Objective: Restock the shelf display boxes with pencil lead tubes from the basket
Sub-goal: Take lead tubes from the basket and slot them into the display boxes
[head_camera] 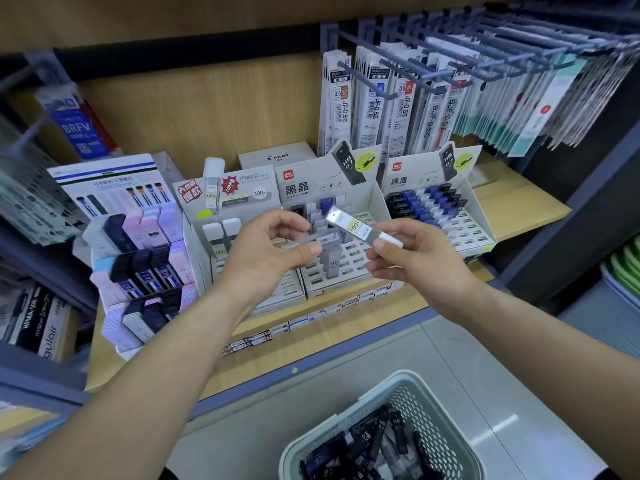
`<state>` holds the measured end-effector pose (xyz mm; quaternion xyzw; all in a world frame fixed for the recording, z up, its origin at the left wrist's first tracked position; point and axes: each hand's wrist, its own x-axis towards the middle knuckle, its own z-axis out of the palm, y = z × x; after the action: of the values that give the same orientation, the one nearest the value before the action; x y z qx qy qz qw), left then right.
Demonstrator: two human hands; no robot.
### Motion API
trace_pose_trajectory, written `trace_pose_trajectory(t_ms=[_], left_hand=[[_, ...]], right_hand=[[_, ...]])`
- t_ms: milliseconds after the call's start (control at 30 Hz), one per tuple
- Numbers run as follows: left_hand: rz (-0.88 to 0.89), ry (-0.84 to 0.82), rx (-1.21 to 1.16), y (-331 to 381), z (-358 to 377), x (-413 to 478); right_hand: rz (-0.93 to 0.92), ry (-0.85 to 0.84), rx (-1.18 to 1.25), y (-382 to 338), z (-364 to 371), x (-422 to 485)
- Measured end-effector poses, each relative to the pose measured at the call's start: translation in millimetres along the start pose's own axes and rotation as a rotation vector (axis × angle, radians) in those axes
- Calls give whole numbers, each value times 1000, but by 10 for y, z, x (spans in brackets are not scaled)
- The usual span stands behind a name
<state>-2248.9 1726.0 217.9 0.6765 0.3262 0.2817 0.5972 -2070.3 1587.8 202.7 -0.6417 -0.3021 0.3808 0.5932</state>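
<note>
My right hand (419, 259) pinches a clear lead tube with a white cap (360, 228), held slantwise above the middle display box (343, 268). My left hand (266, 251) pinches another clear, blurred tube (320, 239) between thumb and fingers, just left of the first. Both hands hover in front of the shelf. The left white display box (228, 202) holds two white-capped tubes at its back. The right box (450, 216) is packed with black and blue tubes. The pale green basket (398, 386) at the bottom holds several black lead tubes.
A tiered stand of pastel and dark tubes (138, 268) stands at the left of the wooden shelf (512, 199). Refill packs hang on hooks (433, 81) above right. Price labels run along the shelf front edge (311, 317). A grey floor lies under the basket.
</note>
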Motion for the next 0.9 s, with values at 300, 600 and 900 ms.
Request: trace_pose_trajectory(t_ms=[300, 600, 900], left_hand=[[-77, 24, 9, -24, 3, -16], [-5, -5, 126, -24, -13, -55], [-2, 139, 168, -71, -782, -272]], right_hand=[[-51, 2, 90, -35, -53, 56], [-86, 36, 54, -109, 78, 88], [-221, -37, -250, -238, 737, 497]])
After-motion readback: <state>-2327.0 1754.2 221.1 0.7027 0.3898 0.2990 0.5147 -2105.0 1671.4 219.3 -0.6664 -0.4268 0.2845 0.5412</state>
